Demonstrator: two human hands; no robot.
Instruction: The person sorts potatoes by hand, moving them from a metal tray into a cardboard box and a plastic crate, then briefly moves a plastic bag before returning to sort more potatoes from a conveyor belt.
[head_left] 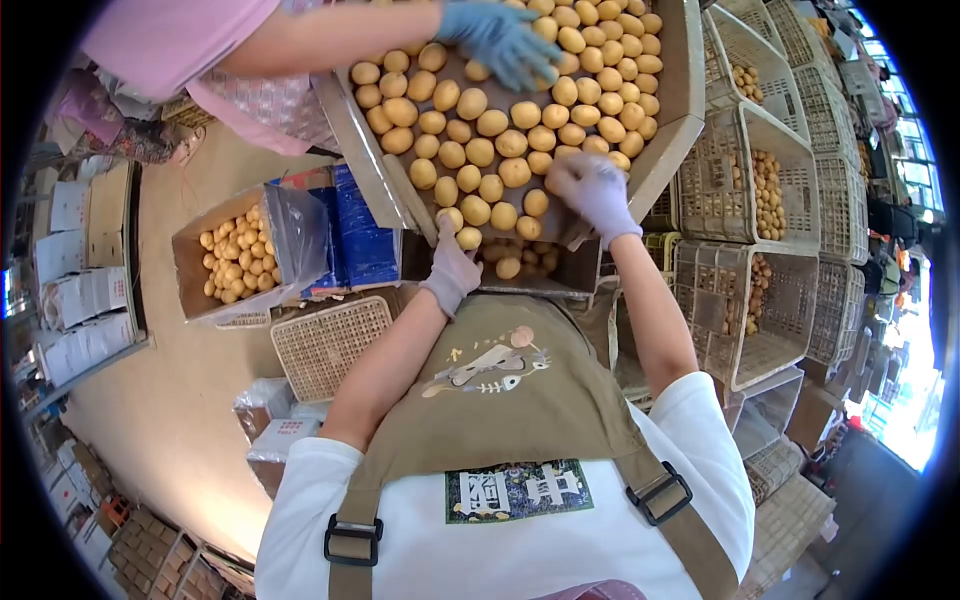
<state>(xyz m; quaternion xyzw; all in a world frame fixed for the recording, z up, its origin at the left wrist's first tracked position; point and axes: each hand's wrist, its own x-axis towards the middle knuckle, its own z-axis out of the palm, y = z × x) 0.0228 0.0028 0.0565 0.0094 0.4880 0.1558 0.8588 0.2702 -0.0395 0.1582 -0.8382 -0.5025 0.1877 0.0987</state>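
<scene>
Many round yellow-brown fruits or potatoes (512,143) lie on a sorting tray with raised edges (668,160). At the tray's near edge, my left hand (453,268), in a pale glove, has its fingers by a potato at the lower left corner; whether it grips one cannot be made out. Over the right part of the tray is my right hand (592,192), also gloved, its fingers curled and blurred among the potatoes; anything in it is hidden. Below the tray's front edge, an open box holds more potatoes (508,268).
A co-worker's blue-gloved hand (505,42) reaches over the tray from the upper left. To the left stand a lined carton of potatoes (240,255), a blue box (362,225) and an upturned plastic basket (332,345). Stacked crates (778,190) line the right side.
</scene>
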